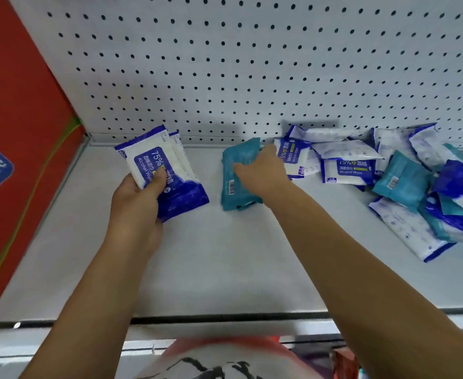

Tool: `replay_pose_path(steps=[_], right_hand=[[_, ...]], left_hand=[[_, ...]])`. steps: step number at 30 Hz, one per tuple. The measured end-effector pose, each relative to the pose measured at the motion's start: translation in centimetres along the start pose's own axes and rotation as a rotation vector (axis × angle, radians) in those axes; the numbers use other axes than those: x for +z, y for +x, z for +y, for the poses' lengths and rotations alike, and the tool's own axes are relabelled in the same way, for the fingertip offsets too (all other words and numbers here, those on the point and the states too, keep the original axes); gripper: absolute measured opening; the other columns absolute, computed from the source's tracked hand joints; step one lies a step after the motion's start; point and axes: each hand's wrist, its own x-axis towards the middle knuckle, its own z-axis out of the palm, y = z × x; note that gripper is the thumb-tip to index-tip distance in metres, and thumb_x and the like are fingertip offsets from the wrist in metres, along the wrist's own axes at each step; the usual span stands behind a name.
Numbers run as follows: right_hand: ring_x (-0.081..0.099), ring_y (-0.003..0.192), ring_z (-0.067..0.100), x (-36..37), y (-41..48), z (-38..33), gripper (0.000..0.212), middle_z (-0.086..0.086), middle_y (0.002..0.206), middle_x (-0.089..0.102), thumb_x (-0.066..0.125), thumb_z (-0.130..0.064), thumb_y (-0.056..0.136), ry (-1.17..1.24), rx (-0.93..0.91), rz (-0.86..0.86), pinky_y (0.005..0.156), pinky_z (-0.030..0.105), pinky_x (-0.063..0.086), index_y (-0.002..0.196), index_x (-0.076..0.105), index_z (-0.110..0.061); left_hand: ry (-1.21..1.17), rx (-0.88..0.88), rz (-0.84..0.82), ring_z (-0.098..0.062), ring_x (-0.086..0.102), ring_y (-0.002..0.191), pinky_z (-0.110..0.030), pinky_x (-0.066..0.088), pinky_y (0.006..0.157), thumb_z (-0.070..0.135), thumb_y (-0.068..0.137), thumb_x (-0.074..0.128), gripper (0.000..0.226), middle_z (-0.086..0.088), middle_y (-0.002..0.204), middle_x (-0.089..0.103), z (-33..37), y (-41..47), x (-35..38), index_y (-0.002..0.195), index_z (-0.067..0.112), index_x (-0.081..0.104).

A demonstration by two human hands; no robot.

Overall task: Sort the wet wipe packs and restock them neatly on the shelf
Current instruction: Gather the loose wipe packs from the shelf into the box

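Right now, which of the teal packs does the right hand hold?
The teal stack lying apart at mid-shelf: the right hand grips its far end. The other teal packs lie untouched in the mixed pile at the right.

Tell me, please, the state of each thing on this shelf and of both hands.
Blue-and-white plastic alcohol wipe packs: several together, held by the left hand.
Teal plastic wipe packs: stacked, lying on the white metal shelf, gripped by the right hand.
Mixed pile of packs: loose, unsorted, lying at the right.
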Motion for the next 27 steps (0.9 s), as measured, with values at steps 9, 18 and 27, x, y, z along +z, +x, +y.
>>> replay_pose_path(steps=[9, 18, 27], right_hand=[[0.061, 0.090, 0.006, -3.3, -3.9, 3.7, 0.042, -0.009, 0.102, 0.056, 0.075, -0.019, 0.089, 0.481, -0.037, -0.041, 0.060, 0.022, 0.054, 0.116, 0.043, -0.019], [0.066, 0.092, 0.004, -14.7, -7.7, 12.5, 0.055, -0.013, 0.108, 0.062, 0.079, -0.027, 0.084, 0.484, 0.035, 0.343, 0.060, 0.021, 0.057, 0.128, 0.046, -0.025], [0.062, 0.101, 0.017, -20.1, -7.6, 17.4, 0.050, -0.004, 0.121, 0.061, 0.071, -0.039, 0.090, 0.215, 0.223, 0.453, 0.075, 0.035, 0.057, 0.130, 0.050, -0.018]], left_hand=[[0.108, -0.080, -0.031, -0.016, 0.076, 0.090, -0.034, 0.062, 0.075, 0.035, 0.098, 0.068, 0.023, 0.000, 0.104, 0.078, 0.4, -0.2, 2.6, 0.116, 0.020, 0.068], [0.380, -0.151, -0.329, -0.023, 0.075, 0.088, -0.042, 0.062, 0.085, 0.038, 0.099, 0.068, 0.016, -0.001, 0.094, 0.077, -2.1, 0.8, 15.5, 0.093, 0.023, 0.067], [0.777, 0.031, -0.152, -0.040, 0.054, 0.124, -0.040, 0.048, 0.091, 0.064, 0.090, 0.057, 0.072, -0.021, 0.139, 0.048, -5.8, 2.0, 21.5, 0.134, 0.007, 0.053]])
